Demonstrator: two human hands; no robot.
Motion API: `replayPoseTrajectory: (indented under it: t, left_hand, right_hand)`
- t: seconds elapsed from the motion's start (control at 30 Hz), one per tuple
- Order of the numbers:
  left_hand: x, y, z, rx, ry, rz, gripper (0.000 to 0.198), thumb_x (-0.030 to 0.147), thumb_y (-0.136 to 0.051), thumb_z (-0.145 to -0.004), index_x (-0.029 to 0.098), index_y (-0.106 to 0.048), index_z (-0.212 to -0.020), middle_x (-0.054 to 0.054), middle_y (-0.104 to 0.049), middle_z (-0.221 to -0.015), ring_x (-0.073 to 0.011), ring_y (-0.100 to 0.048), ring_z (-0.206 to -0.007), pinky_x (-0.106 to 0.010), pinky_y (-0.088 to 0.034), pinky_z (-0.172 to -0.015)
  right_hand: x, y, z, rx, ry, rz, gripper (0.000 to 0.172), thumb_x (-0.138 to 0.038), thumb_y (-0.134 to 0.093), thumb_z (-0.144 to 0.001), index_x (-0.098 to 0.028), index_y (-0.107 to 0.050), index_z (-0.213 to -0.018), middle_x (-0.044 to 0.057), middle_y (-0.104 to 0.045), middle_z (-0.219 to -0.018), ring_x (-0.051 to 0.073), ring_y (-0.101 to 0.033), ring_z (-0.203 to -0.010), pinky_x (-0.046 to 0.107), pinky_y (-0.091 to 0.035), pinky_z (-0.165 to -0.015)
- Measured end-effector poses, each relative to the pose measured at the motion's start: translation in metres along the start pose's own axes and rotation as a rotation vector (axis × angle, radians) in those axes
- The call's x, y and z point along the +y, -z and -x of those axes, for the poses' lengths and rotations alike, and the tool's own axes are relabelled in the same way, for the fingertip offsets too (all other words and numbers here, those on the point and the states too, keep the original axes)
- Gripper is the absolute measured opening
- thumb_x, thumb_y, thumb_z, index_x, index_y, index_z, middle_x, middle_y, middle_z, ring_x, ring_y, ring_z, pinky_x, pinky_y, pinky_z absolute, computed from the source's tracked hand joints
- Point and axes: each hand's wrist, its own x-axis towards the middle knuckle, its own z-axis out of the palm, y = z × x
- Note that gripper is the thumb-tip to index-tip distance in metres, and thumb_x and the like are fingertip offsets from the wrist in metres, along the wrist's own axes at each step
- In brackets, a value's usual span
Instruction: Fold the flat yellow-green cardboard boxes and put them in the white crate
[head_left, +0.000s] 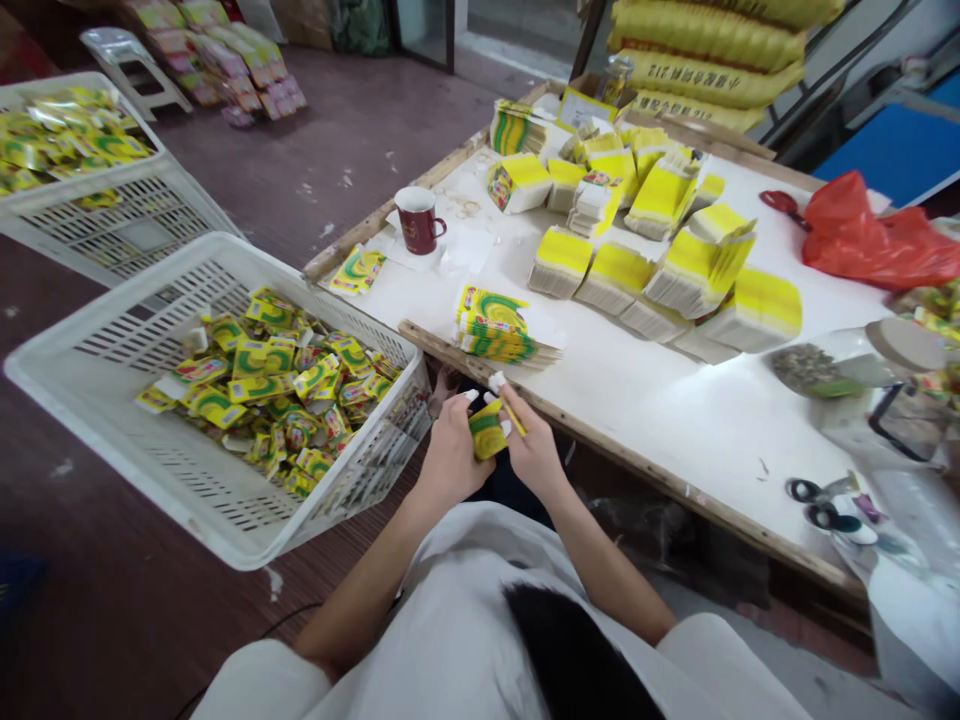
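In front of my lap, my left hand (451, 450) is closed on a small yellow and green paper box (487, 432). My right hand (534, 448) is closed at the box's right side, around a narrow yellow strip (514, 417); I cannot tell whether the strip belongs to the box. White coverings show on some fingertips. Just beyond my hands, a fanned stack of flat printed cartons (491, 322) lies at the table's edge. To my left, a white plastic crate (135, 440) holds many small yellow and green boxes (262, 375).
On the white table (637, 390) stand yellow carton stacks (694, 265), a maroon mug (420, 222), a red plastic bag (870, 230) and a jar (817, 365). Scissors (821, 505) lie at the right. A second crate (142, 220) stands at the far left.
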Motion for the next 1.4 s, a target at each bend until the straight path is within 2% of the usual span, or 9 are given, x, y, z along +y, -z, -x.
replayPoseTrajectory:
  t: [0.07,0.17,0.27,0.5,0.77,1.03,1.27,1.33,1.4]
  left_hand:
    - [-0.002,0.009,0.001,0.024,0.023,-0.025,0.066,0.016,-0.071,-0.067,0.020,-0.044,-0.128,-0.014,-0.060,-0.122,-0.0318,-0.060,-0.115,-0.049,-0.050,-0.096]
    - [-0.004,0.025,0.001,0.015,0.046,0.048,0.051,0.029,-0.077,-0.071,0.021,-0.056,-0.116,-0.011,-0.068,-0.112,-0.0282,-0.067,-0.104,-0.043,-0.054,-0.090]
    - [-0.003,0.037,-0.003,0.018,0.028,0.026,0.052,0.041,-0.081,-0.069,0.020,-0.060,-0.111,-0.012,-0.071,-0.108,-0.0289,-0.068,-0.102,-0.043,-0.054,-0.090]
    - [0.007,0.042,-0.013,-0.029,0.012,0.001,0.054,0.042,-0.082,-0.068,0.021,-0.061,-0.113,-0.008,-0.072,-0.104,-0.0259,-0.071,-0.094,-0.040,-0.057,-0.086]
    - [0.003,0.039,-0.013,0.016,-0.016,-0.110,0.051,0.049,-0.076,-0.074,0.020,-0.061,-0.113,-0.012,-0.073,-0.107,-0.0302,-0.069,-0.102,-0.045,-0.054,-0.092]
    - [-0.004,0.038,-0.004,-0.007,0.064,0.003,0.056,0.045,-0.082,-0.068,0.021,-0.061,-0.115,-0.012,-0.072,-0.110,-0.0289,-0.070,-0.100,-0.044,-0.056,-0.090]
    - [0.001,0.034,-0.006,0.043,0.079,-0.018,0.051,0.041,-0.078,-0.068,0.021,-0.063,-0.112,-0.011,-0.071,-0.110,-0.0307,-0.067,-0.104,-0.047,-0.053,-0.095]
    - [-0.003,0.037,-0.005,0.113,0.175,0.160,0.056,0.042,-0.081,-0.065,0.021,-0.062,-0.113,-0.010,-0.070,-0.110,-0.0285,-0.067,-0.103,-0.044,-0.053,-0.095]
    - [-0.011,0.044,-0.006,0.355,0.293,0.450,0.059,0.047,-0.081,-0.066,0.024,-0.057,-0.115,-0.007,-0.067,-0.112,-0.0249,-0.066,-0.105,-0.039,-0.053,-0.093]
  right_hand:
    - [0.004,0.003,0.000,0.038,0.037,0.042,0.053,-0.032,-0.051,-0.095,-0.022,-0.046,-0.147,0.012,-0.053,-0.147,0.028,-0.050,-0.137,0.048,-0.036,-0.117]
    - [0.002,0.007,0.002,-0.178,0.199,0.184,0.075,-0.037,-0.063,-0.089,-0.017,-0.033,-0.154,0.019,-0.031,-0.160,0.034,-0.031,-0.148,0.051,-0.035,-0.117]
    - [-0.003,0.015,0.002,-0.361,0.258,0.296,0.059,-0.029,-0.058,-0.093,-0.021,-0.041,-0.149,0.018,-0.018,-0.165,0.033,-0.032,-0.148,0.050,-0.044,-0.110]
    - [-0.011,0.043,-0.017,-0.485,0.313,0.342,0.025,-0.019,-0.054,-0.093,-0.024,-0.066,-0.115,0.014,-0.047,-0.150,0.029,-0.041,-0.143,0.049,-0.044,-0.109]
    - [-0.009,0.014,-0.008,-0.365,0.139,0.388,0.030,-0.022,-0.050,-0.094,-0.022,-0.056,-0.123,0.019,-0.043,-0.150,0.033,-0.045,-0.140,0.048,-0.051,-0.098]
    - [-0.010,0.032,-0.023,-0.522,0.265,0.329,0.020,-0.015,-0.052,-0.090,-0.022,-0.060,-0.106,0.017,-0.051,-0.141,0.027,-0.052,-0.132,0.048,-0.046,-0.105]
    - [-0.001,0.005,-0.008,-0.284,0.234,0.271,0.065,-0.023,-0.060,-0.086,-0.020,-0.030,-0.144,0.021,-0.042,-0.146,0.032,-0.042,-0.138,0.054,-0.039,-0.112]
    - [-0.004,0.004,-0.016,-0.266,0.261,0.233,0.071,-0.031,-0.067,-0.084,-0.021,-0.031,-0.145,0.020,-0.045,-0.144,0.033,-0.046,-0.134,0.053,-0.041,-0.110]
    - [-0.010,0.011,-0.034,-0.175,0.276,0.230,0.064,-0.036,-0.070,-0.083,-0.023,-0.041,-0.139,0.016,-0.053,-0.136,0.031,-0.053,-0.125,0.049,-0.046,-0.106]
